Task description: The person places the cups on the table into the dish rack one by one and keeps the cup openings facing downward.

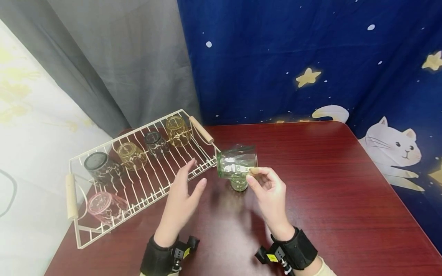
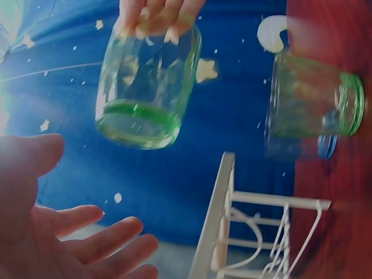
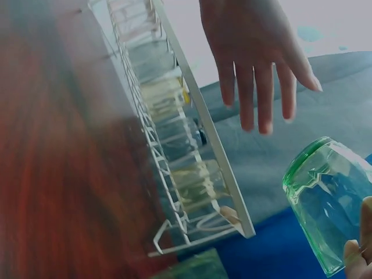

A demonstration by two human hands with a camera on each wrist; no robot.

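Note:
My right hand (image 1: pixel 271 193) pinches the rim of a green-tinted glass tumbler (image 1: pixel 226 165), held on its side above the table with its thick base toward the left. In the left wrist view the held tumbler (image 2: pixel 145 87) looks empty. My left hand (image 1: pixel 181 195) hovers to its left, fingers spread and apart from it; the right wrist view also shows this left hand (image 3: pixel 256 64) touching nothing. Below and partly behind the held glass, a second green tumbler (image 1: pixel 239 186) stands on the table. Beside that one is a bluish clear glass (image 2: pixel 327 146), mostly hidden.
Left on the table stands a white wire rack (image 1: pixel 152 201) with wooden handles (image 1: pixel 202 130). In it sit upturned glasses: a pink one (image 1: pixel 107 207), grey ones (image 1: pixel 101 168) and amber ones (image 1: pixel 177 132). Curtains hang behind the red-brown table (image 1: pixel 328 184).

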